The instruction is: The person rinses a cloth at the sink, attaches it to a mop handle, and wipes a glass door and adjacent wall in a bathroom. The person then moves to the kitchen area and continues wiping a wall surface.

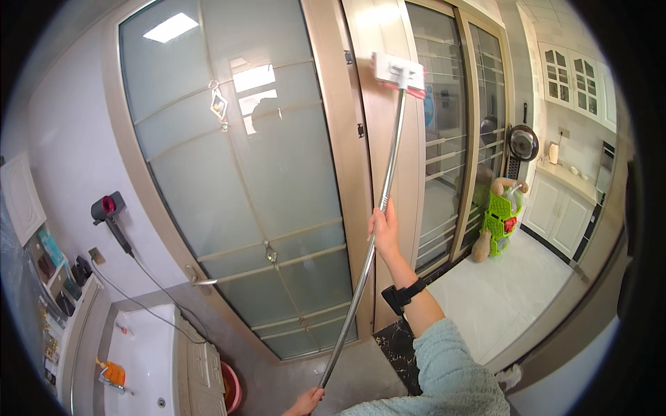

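My right hand [385, 231] is wrapped around the middle of a flat mop's metal pole [361, 283]. At the bottom edge, my left hand [307, 401] grips the pole's lower end. The pole slants upward to a white rectangular mop head [399, 70], raised high with a red-and-white pad [416, 93] behind it. That head is slightly blurred and lies over the beige door-frame panel [387, 135]; the pad seems to be against the panel, though contact cannot be made out exactly. A black strap with a small device [400, 296] is around my right forearm.
Left of the pole stands a frosted glass door [281, 171] with a lever handle [204, 282]. A white washbasin [148, 359], a hair dryer [110, 218] with its cord and a pink bucket [231, 387] are lower left. Glass sliding doors [445, 171] and green baskets [502, 223] stand right.
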A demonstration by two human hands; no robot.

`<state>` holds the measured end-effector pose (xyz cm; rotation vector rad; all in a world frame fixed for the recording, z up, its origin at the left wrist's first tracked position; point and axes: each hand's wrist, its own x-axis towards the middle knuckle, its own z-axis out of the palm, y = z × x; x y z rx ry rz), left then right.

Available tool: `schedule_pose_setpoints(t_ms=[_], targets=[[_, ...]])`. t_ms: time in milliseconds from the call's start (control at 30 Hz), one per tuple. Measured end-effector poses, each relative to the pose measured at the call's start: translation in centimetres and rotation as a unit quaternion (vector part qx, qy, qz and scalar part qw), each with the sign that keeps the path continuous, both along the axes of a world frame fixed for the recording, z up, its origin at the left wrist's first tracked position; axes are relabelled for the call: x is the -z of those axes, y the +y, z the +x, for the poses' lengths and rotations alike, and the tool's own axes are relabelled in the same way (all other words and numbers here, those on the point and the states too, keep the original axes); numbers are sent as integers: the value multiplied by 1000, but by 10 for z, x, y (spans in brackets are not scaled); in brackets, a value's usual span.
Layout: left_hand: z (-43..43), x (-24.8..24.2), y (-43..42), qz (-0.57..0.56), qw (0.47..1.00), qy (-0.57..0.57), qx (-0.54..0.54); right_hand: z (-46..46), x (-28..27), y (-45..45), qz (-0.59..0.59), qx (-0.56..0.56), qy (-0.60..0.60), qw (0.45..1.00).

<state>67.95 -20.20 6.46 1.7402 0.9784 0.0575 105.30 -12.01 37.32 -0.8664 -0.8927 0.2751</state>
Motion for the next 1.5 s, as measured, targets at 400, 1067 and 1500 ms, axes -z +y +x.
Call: schedule_pose_setpoints(t_ms=[400,1067,1500], targets=[[133,27,57,314,927,-177,-108,69,-55,76,12,5,-77,997],[153,38,63,16,997,-67,24,83,5,68,-59,-7,-115,992],[289,-132,137,147,960,-221,90,197,-248,110,-23,198,-208,957]])
